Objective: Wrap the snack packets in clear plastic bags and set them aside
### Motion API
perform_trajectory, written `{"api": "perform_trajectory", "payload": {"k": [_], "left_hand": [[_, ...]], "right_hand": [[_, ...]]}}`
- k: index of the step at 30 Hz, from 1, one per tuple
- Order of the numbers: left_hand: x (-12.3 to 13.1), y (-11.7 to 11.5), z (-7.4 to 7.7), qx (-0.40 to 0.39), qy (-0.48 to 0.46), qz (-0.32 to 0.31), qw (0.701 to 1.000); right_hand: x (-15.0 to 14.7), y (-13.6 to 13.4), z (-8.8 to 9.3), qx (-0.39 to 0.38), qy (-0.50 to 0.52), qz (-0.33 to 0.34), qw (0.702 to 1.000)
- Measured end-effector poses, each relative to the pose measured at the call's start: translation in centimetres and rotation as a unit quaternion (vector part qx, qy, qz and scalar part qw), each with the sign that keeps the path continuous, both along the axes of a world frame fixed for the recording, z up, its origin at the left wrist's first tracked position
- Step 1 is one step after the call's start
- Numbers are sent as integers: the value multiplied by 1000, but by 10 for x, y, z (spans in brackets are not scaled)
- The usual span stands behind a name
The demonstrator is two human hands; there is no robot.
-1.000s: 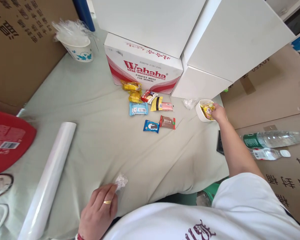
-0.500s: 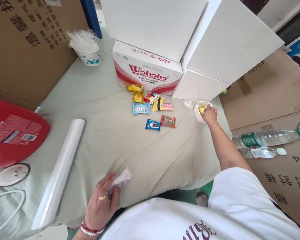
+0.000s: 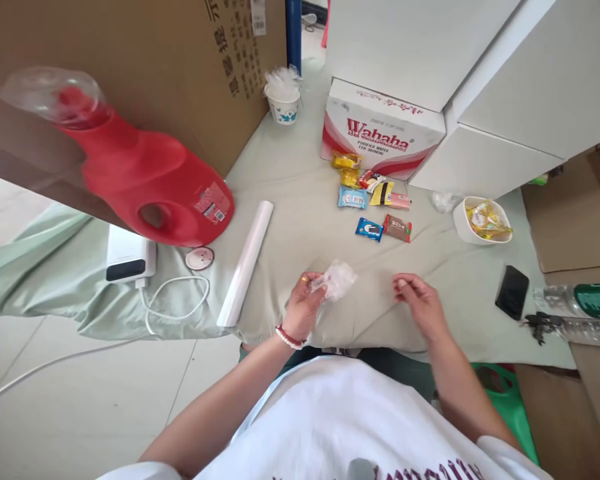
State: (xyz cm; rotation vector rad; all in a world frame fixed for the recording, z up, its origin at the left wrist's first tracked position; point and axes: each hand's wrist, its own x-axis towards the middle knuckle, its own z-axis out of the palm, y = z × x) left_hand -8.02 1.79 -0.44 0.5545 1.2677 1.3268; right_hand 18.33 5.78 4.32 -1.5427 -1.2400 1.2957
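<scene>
My left hand (image 3: 303, 308) pinches a crumpled clear plastic bag (image 3: 341, 280) above the table's front part. To its right, my right hand (image 3: 423, 303) is raised with its fingers curled in and thumb against them; I see nothing in them. Beyond the hands lie several wrapped snacks: a dark blue packet (image 3: 369, 229), a brown packet (image 3: 397, 228), a light blue packet (image 3: 352, 197), a yellow and pink packet (image 3: 390, 197), a red packet (image 3: 371, 180) and yellow packets (image 3: 347, 161). A white bowl (image 3: 465, 227) at the right holds yellow wrapped pieces.
A Wahaba-style "Wahaha" carton (image 3: 380, 130) stands behind the snacks. Crumpled clear plastic (image 3: 445, 201) lies beside the bowl. Leftward are a white roll (image 3: 246, 263), a red jug (image 3: 165, 180), a power bank (image 3: 130, 253) and a paper cup (image 3: 283, 110). A phone (image 3: 512, 292) and bottles (image 3: 575, 300) are rightward.
My right hand has left the bowl and come back near my left hand. My left hand has moved forward with the plastic bag. The view has shifted, showing more of the left side.
</scene>
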Motion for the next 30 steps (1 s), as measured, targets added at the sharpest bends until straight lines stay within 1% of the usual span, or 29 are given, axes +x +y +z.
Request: {"api": "perform_trajectory", "payload": {"k": [2, 3, 5, 6, 8, 10, 14, 15, 17, 19, 20, 21, 23, 25, 26, 27, 28, 30], "left_hand": [[11, -2, 3, 10, -48, -50, 998], [15, -3, 4, 16, -58, -75, 995], [19, -7, 4, 25, -48, -99, 994], [20, -9, 3, 25, -41, -100, 994], [18, -11, 0, 14, -36, -80, 996], [15, -12, -1, -10, -51, -61, 997], [9, -15, -2, -40, -72, -71, 994], [7, -16, -2, -40, -61, -69, 995], [4, -18, -2, -25, -13, -42, 999], [0, -20, 1, 16, 54, -17, 998], [-1, -22, 3, 46, 89, -22, 995], [-1, -23, 6, 81, 125, -38, 988], [2, -26, 10, 148, 205, -84, 964], [7, -28, 11, 184, 286, -99, 935], [10, -29, 10, 187, 313, -94, 926], [12, -29, 8, 183, 325, -89, 924], [12, -28, 5, 170, 320, -88, 928], [9, -26, -3, 120, 269, -101, 950]], "right_hand": [[-38, -22, -7, -45, 101, -26, 994], [-53, -26, -10, -65, 138, -34, 988], [-69, -25, -14, -94, 175, -36, 979], [-72, -23, -14, -100, 179, -37, 978], [-71, -18, -11, -99, 177, -44, 978], [-67, -15, -7, -100, 186, -46, 976], [-61, -18, 1, -105, 212, -24, 971], [-60, -19, 1, -103, 215, -26, 971], [-59, -22, 1, -103, 218, -40, 970], [-57, -25, 1, -102, 220, -58, 968], [-56, -26, 0, -101, 219, -64, 968], [-56, -27, 0, -100, 216, -66, 969], [-55, -29, 1, -95, 206, -59, 972], [-56, -30, 1, -93, 197, -47, 975], [-57, -31, 1, -94, 195, -41, 975], [-57, -31, 0, -97, 196, -36, 975], [-57, -31, -1, -101, 199, -34, 974], [-53, -30, -5, -106, 202, -32, 973]]}}
